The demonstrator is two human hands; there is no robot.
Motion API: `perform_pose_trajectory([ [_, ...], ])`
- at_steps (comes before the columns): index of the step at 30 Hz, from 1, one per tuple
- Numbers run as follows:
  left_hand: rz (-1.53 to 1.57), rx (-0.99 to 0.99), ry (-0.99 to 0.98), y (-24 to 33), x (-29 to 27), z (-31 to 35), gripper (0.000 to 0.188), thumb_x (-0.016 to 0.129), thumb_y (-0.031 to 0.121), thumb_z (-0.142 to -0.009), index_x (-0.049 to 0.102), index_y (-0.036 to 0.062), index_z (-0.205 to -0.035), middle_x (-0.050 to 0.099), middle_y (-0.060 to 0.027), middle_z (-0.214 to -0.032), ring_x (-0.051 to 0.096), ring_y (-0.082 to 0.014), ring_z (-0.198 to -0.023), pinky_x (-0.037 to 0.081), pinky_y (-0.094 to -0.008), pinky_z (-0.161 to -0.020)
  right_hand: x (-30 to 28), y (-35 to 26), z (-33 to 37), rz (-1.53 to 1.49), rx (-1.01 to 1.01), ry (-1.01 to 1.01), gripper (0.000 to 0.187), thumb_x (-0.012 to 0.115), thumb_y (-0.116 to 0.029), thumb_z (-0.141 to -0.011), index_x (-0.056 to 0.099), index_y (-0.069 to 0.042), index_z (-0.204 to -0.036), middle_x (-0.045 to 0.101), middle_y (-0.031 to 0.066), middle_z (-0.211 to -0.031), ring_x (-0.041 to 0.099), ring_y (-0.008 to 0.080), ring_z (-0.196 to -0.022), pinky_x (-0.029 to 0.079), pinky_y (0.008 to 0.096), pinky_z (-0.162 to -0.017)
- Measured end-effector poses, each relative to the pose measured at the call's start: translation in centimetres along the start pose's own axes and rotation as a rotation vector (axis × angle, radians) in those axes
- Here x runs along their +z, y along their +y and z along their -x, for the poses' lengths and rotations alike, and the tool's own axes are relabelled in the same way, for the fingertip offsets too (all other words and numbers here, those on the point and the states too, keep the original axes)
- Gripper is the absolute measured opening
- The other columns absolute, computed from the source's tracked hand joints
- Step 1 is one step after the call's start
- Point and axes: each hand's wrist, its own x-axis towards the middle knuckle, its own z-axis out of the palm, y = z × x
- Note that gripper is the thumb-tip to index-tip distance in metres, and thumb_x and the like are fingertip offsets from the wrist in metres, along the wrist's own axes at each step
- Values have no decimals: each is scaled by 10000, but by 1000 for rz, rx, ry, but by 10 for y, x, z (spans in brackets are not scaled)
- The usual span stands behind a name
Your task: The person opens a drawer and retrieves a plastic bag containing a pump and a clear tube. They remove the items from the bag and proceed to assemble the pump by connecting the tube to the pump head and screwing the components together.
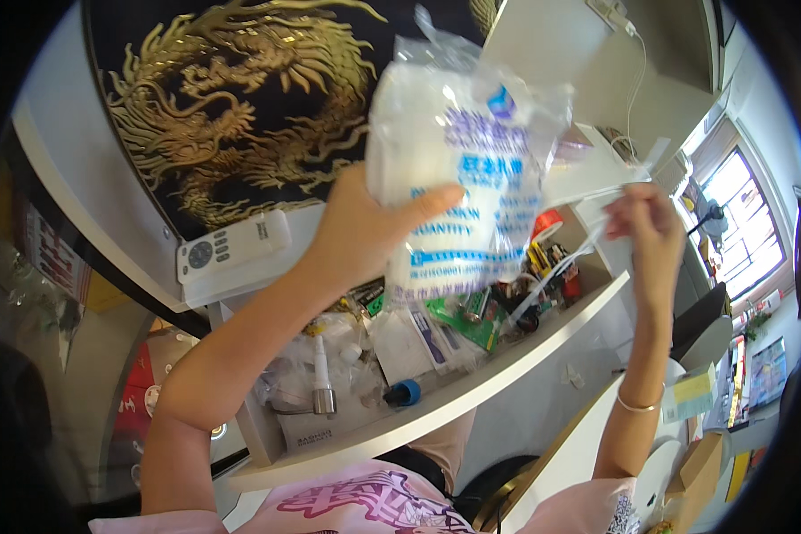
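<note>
"Cable-tie bag (472, 160): clear plastic, blue and purple print, white bundle inside. Position?"

"Held up over the open drawer (507, 369), mid-view, printed face toward the camera."

"Left hand (351, 222)?"

"Clamped on the bag's left side, thumb flat across the front. Its other fingers are hidden behind the bag."

"Right hand (651, 233)?"

"Right of the bag, apart from it. Fingertips together on thin white strips (554, 270) that slant down toward the drawer. Blurry, can't count them. Pale bracelet (639, 408) on that arm."

"Drawer contents, quick."

"Cluttered. Red tape roll (547, 224) just beside the bag's right edge. Green packet (482, 331) below the bag. Black item with a blue end (404, 392) by the front wall. Left of it, a metal cylinder (325, 400) with a white stem, among clear plastic wrapping (280, 369). The rest overlaps too much to name."

"Farther out?"

"White remote control (233, 247), dark round pad, on the ledge left of the drawer. Behind it, a black panel with a gold dragon relief (240, 107). Bright window (743, 227) far right. Wearer's pink shirt (356, 505) along the lower edge."
</note>
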Motion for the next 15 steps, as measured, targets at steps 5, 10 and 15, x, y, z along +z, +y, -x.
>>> perform_pose_trajectory([
  [5, -18, -68, -169, -16, 13, 5, 327, 668, 170, -696, 565, -37, -927, 608, -104, -821, 585, -136, -723, 478, -255, -631, -35, -43, -25, -230, -204, 279, 212, 526, -177, -813, 564, 25, -867, 595, 120, -728, 568, 92, -570, 473, 172, -568],
  [10, -95, -141, -324, -23, 15, 11, 335, 674, 167, -689, 563, -31, -937, 607, -95, -814, 580, -124, -710, 471, -251, -623, -21, -77, -29, -337, -300, 191, 227, 513, -156, -817, 560, 43, -916, 601, 162, -823, 610, 129, -672, 492, 180, -652],
  [15, -106, -199, -383, -24, 18, 16, 344, 668, 173, -696, 554, -33, -947, 606, -103, -831, 584, -129, -706, 471, -248, -618, -12, -85, -39, -452, -214, 206, 214, 521, -129, -801, 556, 53, -909, 594, 157, -796, 605, 114, -653, 492, 161, -622],
])
